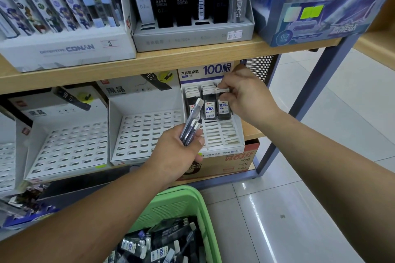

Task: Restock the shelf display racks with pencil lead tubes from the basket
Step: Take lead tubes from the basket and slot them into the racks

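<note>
My left hand [181, 147] grips a small bundle of dark pencil lead tubes [192, 121] with white caps, held in front of the white slotted display rack [222, 136] marked "100". My right hand [241, 92] pinches the white cap of one lead tube [223, 105] standing in the rack's right column. Several more tubes stand in the rack's back rows; its front slots are bare. Below, a green basket [205, 205] holds several loose lead tubes [158, 245].
Two white slotted racks [70, 145] [145, 132] sit to the left on the same wooden shelf [252, 130]. The shelf above carries full pencil lead displays [192, 6]. A red carton [230, 162] lies under the rack. Grey metal shelf legs [271, 134] and tiled floor are at the right.
</note>
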The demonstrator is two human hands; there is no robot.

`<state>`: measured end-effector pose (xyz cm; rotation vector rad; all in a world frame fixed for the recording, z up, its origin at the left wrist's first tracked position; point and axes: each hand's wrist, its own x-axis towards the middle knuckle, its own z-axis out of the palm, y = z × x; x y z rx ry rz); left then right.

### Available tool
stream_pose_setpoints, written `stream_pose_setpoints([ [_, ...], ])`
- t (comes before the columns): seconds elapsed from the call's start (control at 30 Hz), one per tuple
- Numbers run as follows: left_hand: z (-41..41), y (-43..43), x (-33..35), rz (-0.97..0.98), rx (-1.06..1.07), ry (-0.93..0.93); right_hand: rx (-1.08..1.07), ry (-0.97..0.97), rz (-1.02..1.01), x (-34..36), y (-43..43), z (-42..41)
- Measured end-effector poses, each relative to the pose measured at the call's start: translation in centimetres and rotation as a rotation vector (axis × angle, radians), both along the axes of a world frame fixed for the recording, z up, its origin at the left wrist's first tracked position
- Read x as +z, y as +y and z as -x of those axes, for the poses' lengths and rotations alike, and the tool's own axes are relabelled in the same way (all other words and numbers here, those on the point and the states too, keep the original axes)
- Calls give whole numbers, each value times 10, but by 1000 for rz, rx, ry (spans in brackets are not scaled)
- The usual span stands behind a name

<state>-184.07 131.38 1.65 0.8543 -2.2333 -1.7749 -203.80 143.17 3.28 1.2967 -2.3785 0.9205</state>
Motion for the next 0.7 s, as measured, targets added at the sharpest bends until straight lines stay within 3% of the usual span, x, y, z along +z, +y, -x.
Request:
stream_pose_setpoints([
  [0.3, -1, -1, 3, -27, 14, -14, -90, 1, -26, -5, 9, 2],
  [0.57, -4, -7, 22, -403, 4, -71, -62, -7, -78, -8, 17, -1],
  [0.7, -9, -6, 28, -441, -55, -54, -42, -150, -182, -8, 25, -1],
])
